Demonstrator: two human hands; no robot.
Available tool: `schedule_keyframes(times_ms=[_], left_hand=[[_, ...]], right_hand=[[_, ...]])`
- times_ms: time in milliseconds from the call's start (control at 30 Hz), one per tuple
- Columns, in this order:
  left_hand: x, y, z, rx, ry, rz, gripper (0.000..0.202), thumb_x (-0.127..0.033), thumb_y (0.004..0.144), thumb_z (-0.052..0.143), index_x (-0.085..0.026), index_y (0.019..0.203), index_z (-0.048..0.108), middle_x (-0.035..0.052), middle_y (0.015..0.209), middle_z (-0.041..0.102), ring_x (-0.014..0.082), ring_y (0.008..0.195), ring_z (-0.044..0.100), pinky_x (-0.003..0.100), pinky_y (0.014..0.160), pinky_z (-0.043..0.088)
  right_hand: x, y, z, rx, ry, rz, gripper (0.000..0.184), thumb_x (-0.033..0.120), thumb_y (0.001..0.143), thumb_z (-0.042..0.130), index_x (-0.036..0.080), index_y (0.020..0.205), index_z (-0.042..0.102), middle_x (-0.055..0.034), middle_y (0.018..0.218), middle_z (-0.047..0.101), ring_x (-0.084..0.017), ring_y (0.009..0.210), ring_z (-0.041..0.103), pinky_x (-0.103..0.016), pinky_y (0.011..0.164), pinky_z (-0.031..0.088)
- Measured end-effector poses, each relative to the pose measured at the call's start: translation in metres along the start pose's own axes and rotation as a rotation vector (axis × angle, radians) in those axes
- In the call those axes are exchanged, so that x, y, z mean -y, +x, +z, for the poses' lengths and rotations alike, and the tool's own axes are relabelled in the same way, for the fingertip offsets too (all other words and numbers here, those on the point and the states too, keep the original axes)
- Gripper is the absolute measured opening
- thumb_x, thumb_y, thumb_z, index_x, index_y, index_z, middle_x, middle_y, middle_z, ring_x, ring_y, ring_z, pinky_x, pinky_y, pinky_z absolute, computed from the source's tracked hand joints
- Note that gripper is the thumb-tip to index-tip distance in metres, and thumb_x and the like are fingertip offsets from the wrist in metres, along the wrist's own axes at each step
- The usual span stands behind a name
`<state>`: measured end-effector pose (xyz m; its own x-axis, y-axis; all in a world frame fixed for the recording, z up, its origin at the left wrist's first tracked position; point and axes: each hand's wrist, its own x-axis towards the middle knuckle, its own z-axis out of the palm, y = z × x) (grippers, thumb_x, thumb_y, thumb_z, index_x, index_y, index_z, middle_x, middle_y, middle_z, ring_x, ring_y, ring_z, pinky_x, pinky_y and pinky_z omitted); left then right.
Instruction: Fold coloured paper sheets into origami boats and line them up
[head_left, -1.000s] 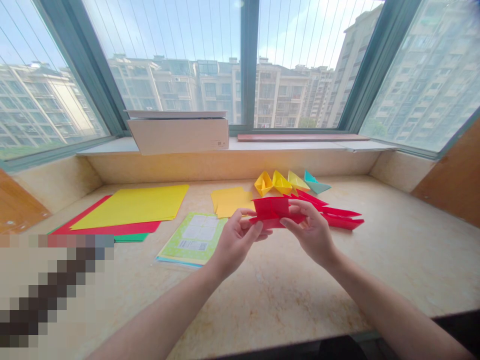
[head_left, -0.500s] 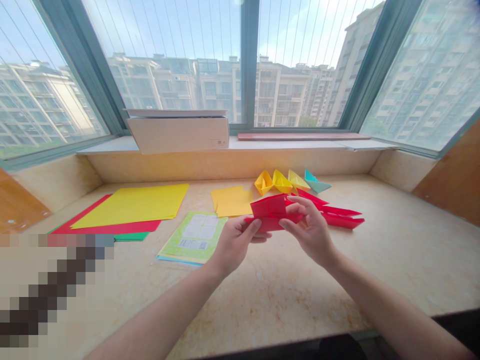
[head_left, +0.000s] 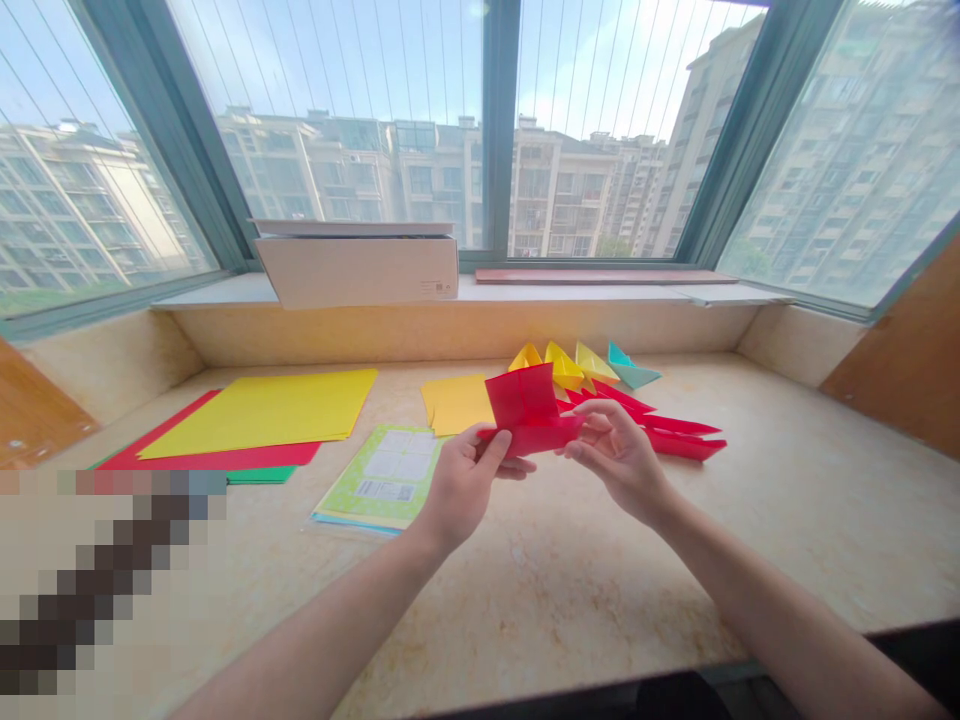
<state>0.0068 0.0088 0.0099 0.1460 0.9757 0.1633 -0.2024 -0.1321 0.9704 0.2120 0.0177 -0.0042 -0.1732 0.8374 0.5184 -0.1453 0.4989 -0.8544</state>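
Observation:
A partly folded piece of red paper (head_left: 534, 432) is held up above the counter, with one square flap standing upright at its back. My left hand (head_left: 472, 475) grips its left end, thumb in front and fingers beneath. The fingers of my right hand (head_left: 619, 455) pinch the right end. Just behind and to the right lie several folded red paper pieces (head_left: 684, 438), partly covered by my right hand. Beyond the held paper stand yellow paper boats (head_left: 562, 365) and a teal paper boat (head_left: 634, 370).
Orange-yellow square sheets (head_left: 459, 403) lie left of the held paper. A green-patterned paper pack (head_left: 379, 475) is nearer. Large yellow sheets (head_left: 262, 410) overlap red sheets (head_left: 225, 457) and green ones at left. A white box (head_left: 360, 270) sits on the window ledge.
The red paper's upper flap has risen and now stands taller. My right hand's thumb and fingers have shifted to the paper's right end. My left hand keeps its grip.

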Motion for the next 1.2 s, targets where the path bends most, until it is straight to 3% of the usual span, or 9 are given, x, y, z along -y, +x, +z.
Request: schedule_keyframes(times_ms=[200,433,600,733,967,1100,1200], left_hand=[[0.0,-0.001,0.0,0.038,0.014,0.02,0.035,-0.045,0.086,0.069,-0.011,0.092,0.067,0.009,0.078,0.077,0.0215,0.066,0.075,0.031,0.065,0.062],[-0.001,-0.002,0.002,0.012,0.025,-0.03,0.036,-0.048,0.084,0.07,-0.012,0.09,0.066,0.0096,0.08,0.077,0.0228,0.065,0.075,0.033,0.064,0.062],[0.002,-0.002,0.002,0.029,0.038,-0.059,0.031,-0.037,0.077,0.079,-0.012,0.093,0.068,0.0087,0.083,0.077,0.0223,0.069,0.076,0.032,0.067,0.063],[0.005,0.0,0.001,0.016,0.047,-0.084,0.023,-0.03,0.08,0.076,-0.011,0.092,0.069,0.0081,0.08,0.077,0.0208,0.068,0.075,0.031,0.067,0.062],[0.007,0.002,0.0,-0.004,0.029,-0.119,0.021,-0.026,0.08,0.077,-0.01,0.094,0.071,0.0082,0.081,0.077,0.0191,0.069,0.075,0.028,0.067,0.061],[0.008,0.002,0.0,-0.011,0.016,-0.116,0.025,-0.029,0.079,0.078,-0.012,0.096,0.071,0.0082,0.082,0.077,0.0194,0.07,0.075,0.029,0.067,0.061],[0.008,0.003,0.0,-0.026,0.009,-0.111,0.026,-0.032,0.079,0.078,-0.012,0.094,0.071,0.0088,0.083,0.078,0.0198,0.069,0.075,0.029,0.068,0.061]], right_hand=[[0.003,0.0,0.001,-0.008,0.089,0.075,0.038,0.029,0.083,0.078,0.03,0.11,0.051,-0.0009,0.096,0.073,-0.018,0.088,0.071,-0.034,0.078,0.059],[0.007,0.004,0.002,-0.07,0.017,0.203,0.055,0.038,0.077,0.082,0.028,0.119,0.048,-0.0023,0.087,0.074,-0.02,0.078,0.07,-0.037,0.074,0.058],[0.009,0.005,0.002,-0.054,0.037,0.27,0.061,0.038,0.075,0.083,0.025,0.123,0.048,-0.0015,0.083,0.074,-0.019,0.077,0.07,-0.037,0.076,0.056],[0.01,0.005,0.003,-0.053,0.045,0.296,0.065,0.035,0.074,0.084,0.024,0.127,0.048,0.0002,0.079,0.073,-0.018,0.075,0.07,-0.037,0.077,0.056],[0.009,0.005,0.001,-0.043,0.078,0.35,0.082,0.034,0.077,0.083,0.022,0.145,0.039,-0.0027,0.086,0.074,-0.02,0.084,0.07,-0.037,0.082,0.054],[0.005,0.004,-0.001,-0.02,0.091,0.364,0.081,0.035,0.079,0.08,0.024,0.149,0.04,-0.0046,0.094,0.075,-0.021,0.093,0.069,-0.039,0.087,0.052],[0.001,0.004,-0.002,-0.016,0.085,0.372,0.072,0.037,0.08,0.08,0.022,0.143,0.05,-0.0057,0.096,0.075,-0.021,0.092,0.068,-0.04,0.087,0.051]])
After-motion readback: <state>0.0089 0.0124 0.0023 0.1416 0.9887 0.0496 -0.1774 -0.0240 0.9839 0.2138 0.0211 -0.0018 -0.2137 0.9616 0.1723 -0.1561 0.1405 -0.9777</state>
